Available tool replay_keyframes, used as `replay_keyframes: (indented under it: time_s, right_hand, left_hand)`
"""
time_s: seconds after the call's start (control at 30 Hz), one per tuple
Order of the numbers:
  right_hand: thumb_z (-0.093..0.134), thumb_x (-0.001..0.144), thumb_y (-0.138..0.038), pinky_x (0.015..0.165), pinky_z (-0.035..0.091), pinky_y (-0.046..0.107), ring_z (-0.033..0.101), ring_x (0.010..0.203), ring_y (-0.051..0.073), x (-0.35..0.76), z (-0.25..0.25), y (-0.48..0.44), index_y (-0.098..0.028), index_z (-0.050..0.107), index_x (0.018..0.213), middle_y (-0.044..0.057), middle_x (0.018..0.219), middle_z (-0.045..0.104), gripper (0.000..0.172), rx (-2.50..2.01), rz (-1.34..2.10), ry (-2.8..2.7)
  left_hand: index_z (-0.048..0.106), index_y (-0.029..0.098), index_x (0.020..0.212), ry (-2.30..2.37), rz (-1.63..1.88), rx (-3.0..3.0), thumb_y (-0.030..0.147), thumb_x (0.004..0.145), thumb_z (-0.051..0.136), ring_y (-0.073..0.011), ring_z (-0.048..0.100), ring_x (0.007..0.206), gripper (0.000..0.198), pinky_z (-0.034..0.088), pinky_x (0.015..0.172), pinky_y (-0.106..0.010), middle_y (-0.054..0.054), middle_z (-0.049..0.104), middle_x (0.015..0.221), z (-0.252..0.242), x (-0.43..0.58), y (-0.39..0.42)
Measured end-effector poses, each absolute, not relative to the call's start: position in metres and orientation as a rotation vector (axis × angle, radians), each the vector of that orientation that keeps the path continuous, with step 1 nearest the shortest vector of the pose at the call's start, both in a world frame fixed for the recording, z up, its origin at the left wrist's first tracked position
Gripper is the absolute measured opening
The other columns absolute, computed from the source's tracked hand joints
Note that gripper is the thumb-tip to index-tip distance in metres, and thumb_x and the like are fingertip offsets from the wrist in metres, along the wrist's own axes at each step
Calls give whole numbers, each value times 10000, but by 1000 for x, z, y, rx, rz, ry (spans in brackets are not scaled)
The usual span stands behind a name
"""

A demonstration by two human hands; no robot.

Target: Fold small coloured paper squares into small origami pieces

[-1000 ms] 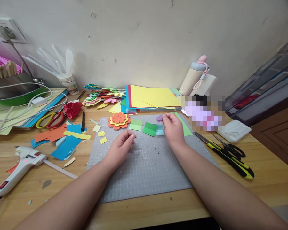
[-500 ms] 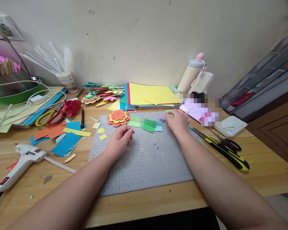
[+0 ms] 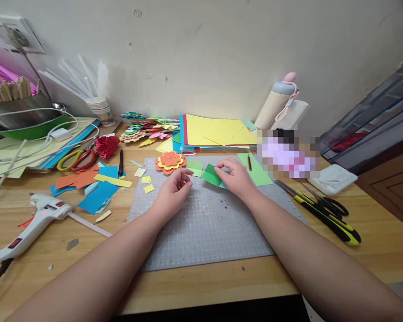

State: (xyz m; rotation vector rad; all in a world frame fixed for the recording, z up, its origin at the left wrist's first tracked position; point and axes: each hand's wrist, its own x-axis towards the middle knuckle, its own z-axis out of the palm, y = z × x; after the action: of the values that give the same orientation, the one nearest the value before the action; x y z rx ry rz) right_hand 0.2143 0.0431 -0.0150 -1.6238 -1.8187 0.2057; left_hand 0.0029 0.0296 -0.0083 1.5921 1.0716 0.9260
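Between the thumb and fingers of my right hand (image 3: 237, 179) is a dark green paper square (image 3: 211, 175), its right edge pinched and the piece tilted above the grey cutting mat (image 3: 204, 232). My left hand (image 3: 174, 191) hovers over the mat with fingers loosely curled and apart, nothing in them. A light green paper piece (image 3: 194, 168) lies just beyond it. Beside that is a layered orange and yellow paper flower (image 3: 170, 162). Light blue paper (image 3: 223, 184) shows partly under my right fingers. A green sheet (image 3: 260, 172) with a small dark red pencil-like stick (image 3: 249, 162) lies to the right.
A glue gun (image 3: 47, 219) and blue and orange scraps (image 3: 99, 197) lie left. At the back are paper flowers (image 3: 147, 129) and yellow sheets (image 3: 218, 129). Right of the mat are a utility knife (image 3: 325, 214), black-handled scissors (image 3: 332, 205) and a white case (image 3: 334, 179).
My right hand has moved left from the mat's far right and taken hold of the dark green square. The green sheet and stick are now uncovered. My left fingers have spread a little.
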Motion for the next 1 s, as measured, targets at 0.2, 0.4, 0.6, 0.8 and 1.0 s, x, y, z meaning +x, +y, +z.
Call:
replay_keyframes:
  time_s: [0.2,0.4,0.6,0.8,1.0]
  right_hand:
    - [532,857,-266,847,303,418,599,911,241,214,-19,43,-235,686,759,31,866,718,185,-1607,274,-1908]
    - [590,842,-289,874,266,449,571,1001,267,216,-20,41,-304,718,983,44,984,704,191,-1571,239,-1969]
    - [639,798,-256,936,212,455,518,1071,263,210,-14,36,-276,701,787,22,1058,646,66,-1486,202,-2017]
    - [579,827,-250,940,239,433,522,1046,249,200,-2,28,-232,631,749,28,1057,635,96,-1399,266,-1889]
    - [549,847,-304,659,386,313,545,688,181,192,0,16,-218,612,756,7,707,609,141,-1296,608,-1650]
  left_hand:
    - [566,212,1060,1083,882,1658,230,804,551,-113,486,652,257,396,595,-243,4,544,868,-7,3,29]
    - [602,196,1012,1086,823,1689,258,811,557,-132,492,650,216,395,599,-257,5,543,776,-10,3,31]
    - [608,195,1001,1077,814,1698,259,804,571,-123,487,636,210,388,600,-248,14,530,756,-13,2,31]
    - [548,219,1115,1022,844,1713,212,795,564,-94,477,631,320,406,610,-234,-2,524,906,-10,1,27]
    - [541,229,1107,868,829,1803,153,780,593,-109,531,716,340,450,647,-242,-29,560,1027,-4,1,20]
